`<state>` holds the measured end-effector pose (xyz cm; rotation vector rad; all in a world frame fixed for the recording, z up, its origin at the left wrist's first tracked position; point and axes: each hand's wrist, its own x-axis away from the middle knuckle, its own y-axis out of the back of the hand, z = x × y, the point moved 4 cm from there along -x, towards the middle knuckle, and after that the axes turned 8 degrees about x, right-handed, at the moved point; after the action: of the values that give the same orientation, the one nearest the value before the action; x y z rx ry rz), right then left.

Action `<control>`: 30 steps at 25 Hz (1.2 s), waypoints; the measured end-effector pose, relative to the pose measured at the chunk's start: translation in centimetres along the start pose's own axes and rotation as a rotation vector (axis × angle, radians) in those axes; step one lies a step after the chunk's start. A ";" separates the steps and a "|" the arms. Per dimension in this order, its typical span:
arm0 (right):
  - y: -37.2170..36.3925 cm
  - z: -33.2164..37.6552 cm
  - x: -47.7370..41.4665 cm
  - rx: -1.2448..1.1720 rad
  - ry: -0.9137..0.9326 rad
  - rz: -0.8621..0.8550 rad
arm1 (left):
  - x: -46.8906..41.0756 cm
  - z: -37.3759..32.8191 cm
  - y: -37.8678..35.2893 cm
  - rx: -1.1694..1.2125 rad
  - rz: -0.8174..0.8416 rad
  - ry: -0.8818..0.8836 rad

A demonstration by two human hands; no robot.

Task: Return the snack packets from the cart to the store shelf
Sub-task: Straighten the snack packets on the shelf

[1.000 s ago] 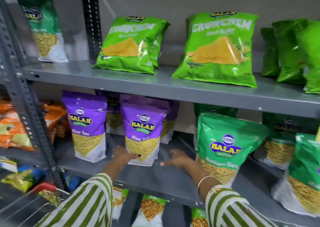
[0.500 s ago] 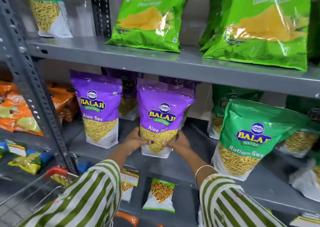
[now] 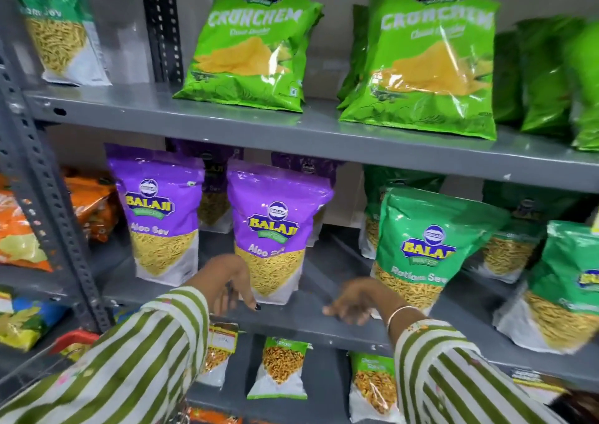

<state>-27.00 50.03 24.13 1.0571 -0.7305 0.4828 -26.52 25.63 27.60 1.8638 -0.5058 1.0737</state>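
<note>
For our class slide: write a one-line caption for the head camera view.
Both empty hands, left and right, hover beside an upright purple packet on the shelf.

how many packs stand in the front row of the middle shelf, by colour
purple Aloo Sev packs: 2, left one and right one
green Ratlam Sev packs: 2, near one and one at the frame's right edge
total: 4
More purple and green packs stand behind these, partly hidden, so they are left uncounted.

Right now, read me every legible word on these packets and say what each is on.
"BALAJI", "Aloo Sev": left purple standing pouch
"BALAJI", "CRUNCHEM": bright green pillow bag
"BALAJI", "Ratlam Sev": green standing pouch
Small packets on the bottom shelf: too blurred to read.
</note>
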 end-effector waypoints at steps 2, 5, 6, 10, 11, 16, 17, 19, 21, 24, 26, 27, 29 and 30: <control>0.7 -5.5 2.8 0.091 -0.181 0.196 | -0.3 -3.2 -2.0 -0.068 0.117 -0.104; 4.0 -11.2 5.8 -0.071 -0.169 -0.134 | -1.3 -11.5 -5.6 0.109 -0.097 -0.589; 4.9 -12.5 6.1 -0.064 -0.120 -0.247 | -1.3 -13.4 -7.0 0.260 -0.139 -0.703; 5.4 -16.4 5.9 -0.467 0.139 -0.479 | -2.8 -18.7 -12.0 0.570 -0.079 -0.918; 5.7 -16.8 5.4 -0.514 0.210 -0.555 | -2.8 -19.3 -12.6 0.619 -0.074 -0.940; 5.5 -16.0 3.7 -0.568 0.384 -0.602 | -2.7 -19.2 -12.0 0.627 -0.314 -0.946; 5.5 -15.9 3.7 -0.558 0.380 -0.592 | -2.7 -18.9 -12.0 0.597 -0.343 -0.937; 5.3 -15.4 4.1 -0.537 0.375 -0.569 | -2.7 -18.5 -11.9 0.579 -0.345 -0.921; 5.3 -16.1 4.3 -0.529 0.359 -0.550 | -2.7 -18.6 -12.3 0.487 -0.283 -0.902; 5.1 -20.2 5.5 -0.361 0.079 -0.458 | -1.5 -18.5 -13.1 -0.038 -0.171 -0.551; 5.0 -24.8 7.5 -0.166 -0.153 -0.319 | 0.1 -18.7 -14.2 -0.256 -0.011 -0.301; 4.9 -27.4 8.8 -0.093 -0.257 -0.275 | 0.9 -19.9 -15.3 -0.285 0.042 -0.300; 5.7 -31.1 11.7 -0.037 -0.346 -0.335 | 2.4 -23.6 -17.7 -0.243 0.049 -0.461; 6.4 -33.0 12.3 -0.044 -0.334 -0.402 | 3.3 -25.8 -19.0 -0.200 -0.019 -0.597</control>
<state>-12.96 82.76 27.35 1.2217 -0.7906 -0.0579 -23.67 57.71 26.51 1.9867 -0.8965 0.4144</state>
